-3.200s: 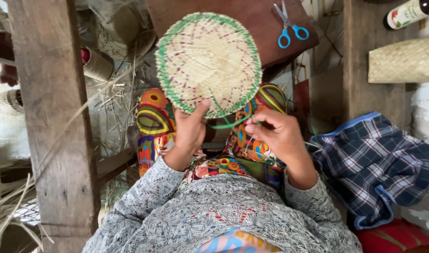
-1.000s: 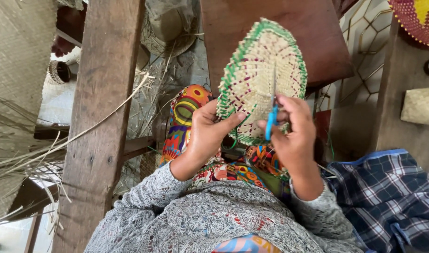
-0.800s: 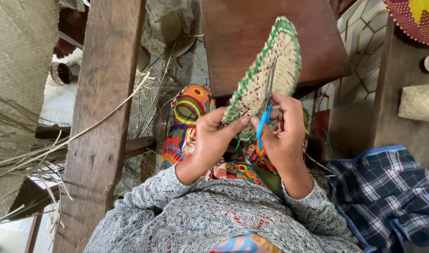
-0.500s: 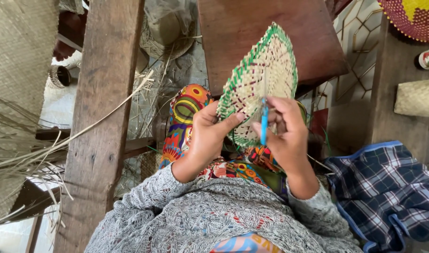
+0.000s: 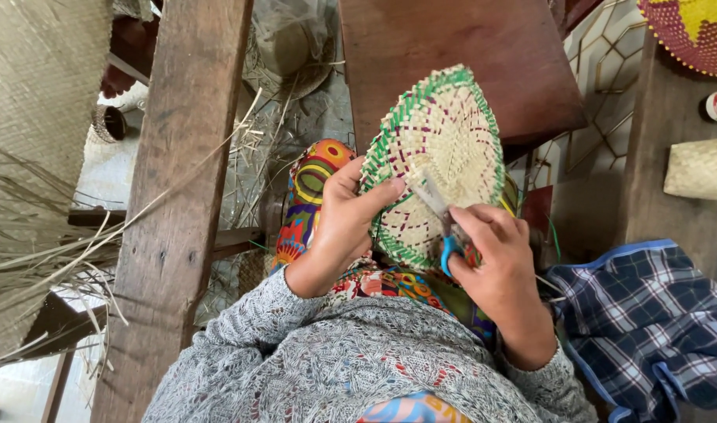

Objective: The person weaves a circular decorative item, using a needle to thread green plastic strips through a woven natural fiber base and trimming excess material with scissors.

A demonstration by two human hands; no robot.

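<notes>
With our left hand (image 5: 344, 227) gripping the mat (image 5: 435, 160) upright above the lap, and our right hand (image 5: 496, 262) clenched on the scissors (image 5: 445, 219), we should snip stray ends flush without nicking the green edging.

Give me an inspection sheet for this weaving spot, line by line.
Surface: brown wooden board behind the work.
Job's things: round woven mat with green edging; blue-handled scissors, blades against its face.
Clutter: loose straw; plaid cloth; woven roll; red and yellow basket.
Hands: left hand grips the mat's rim; right hand holds the scissors.
Cables: nothing seen.
Surroundings: wooden post; tiled floor.
</notes>
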